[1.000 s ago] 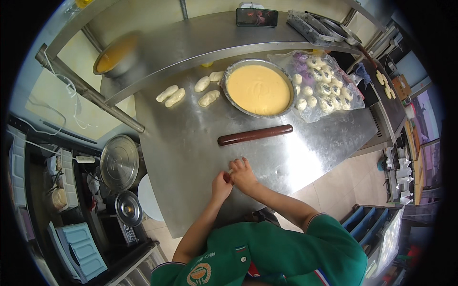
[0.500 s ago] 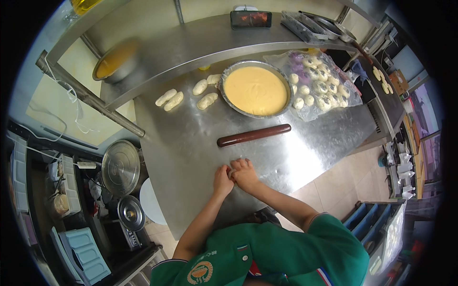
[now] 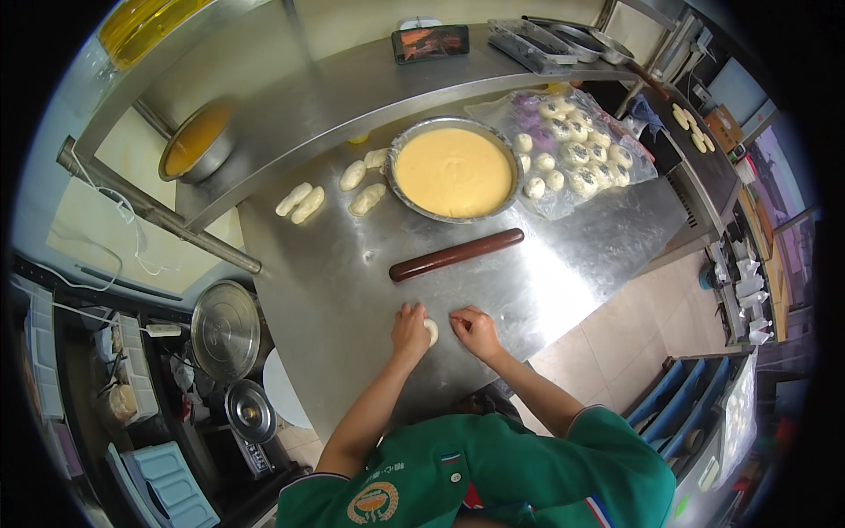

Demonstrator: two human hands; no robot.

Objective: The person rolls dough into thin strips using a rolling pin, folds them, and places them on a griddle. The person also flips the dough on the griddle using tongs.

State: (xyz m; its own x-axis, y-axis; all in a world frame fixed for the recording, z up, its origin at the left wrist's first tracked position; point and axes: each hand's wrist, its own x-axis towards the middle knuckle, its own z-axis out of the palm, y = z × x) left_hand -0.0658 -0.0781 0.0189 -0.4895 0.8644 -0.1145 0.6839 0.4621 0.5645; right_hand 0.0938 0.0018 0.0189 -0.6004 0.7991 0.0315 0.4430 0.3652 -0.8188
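A small pale ball of dough (image 3: 431, 332) rests on the steel table (image 3: 352, 264) against my left hand (image 3: 410, 332), whose fingers curl round its left side. A short gap to the right, my right hand (image 3: 475, 333) is closed low over the tabletop, thumb and fingers drawn together. Whatever it may hold is hidden. Beyond both hands lies a dark brown rolling pin (image 3: 457, 255), slanting up to the right, touched by neither.
A wide metal bowl (image 3: 395, 187) of yellow batter stands behind the rolling pin. Several shaped dough pieces (image 3: 308, 204) lie left of it. Filled dough balls (image 3: 582, 182) sit on plastic sheeting at right. A raised steel shelf (image 3: 343, 88) spans the back, bearing a phone (image 3: 430, 43).
My hands were together and have come apart, the right one moving rightward. The dough ball now shows beside my left hand. The whole view has shifted slightly.
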